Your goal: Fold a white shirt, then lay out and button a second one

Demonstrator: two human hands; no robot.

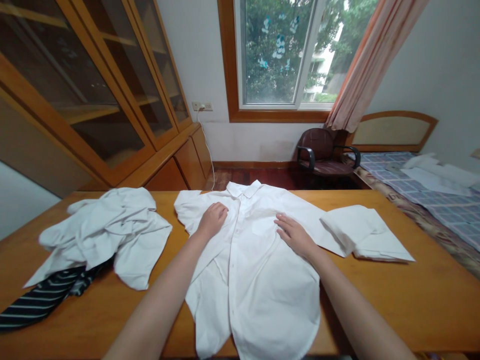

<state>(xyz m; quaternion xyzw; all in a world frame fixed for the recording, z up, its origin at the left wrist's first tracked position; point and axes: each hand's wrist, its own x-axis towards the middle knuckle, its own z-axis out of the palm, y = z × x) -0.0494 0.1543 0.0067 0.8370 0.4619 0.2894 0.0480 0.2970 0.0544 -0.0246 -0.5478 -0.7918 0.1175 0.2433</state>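
Note:
A white button-up shirt (258, 280) lies front side up on the wooden table, its collar pointing away from me. My left hand (214, 220) rests on the chest beside the button line, palm down, fingers close together and slightly bent. On the other side of the chest lies my right hand (294, 235), palm down with its fingers stretched out and a little apart. Creases run through the cloth near both hands. The sleeve on the right reaches out to a folded white garment (363, 232) and touches or overlaps it.
On the left of the table (423, 310) are a crumpled heap of white clothing (108, 225) and a dark striped tie (41, 300) partly under it. Beyond the table stand a glass-door cabinet (150, 145), an office chair (318, 150) and a bed (442, 200).

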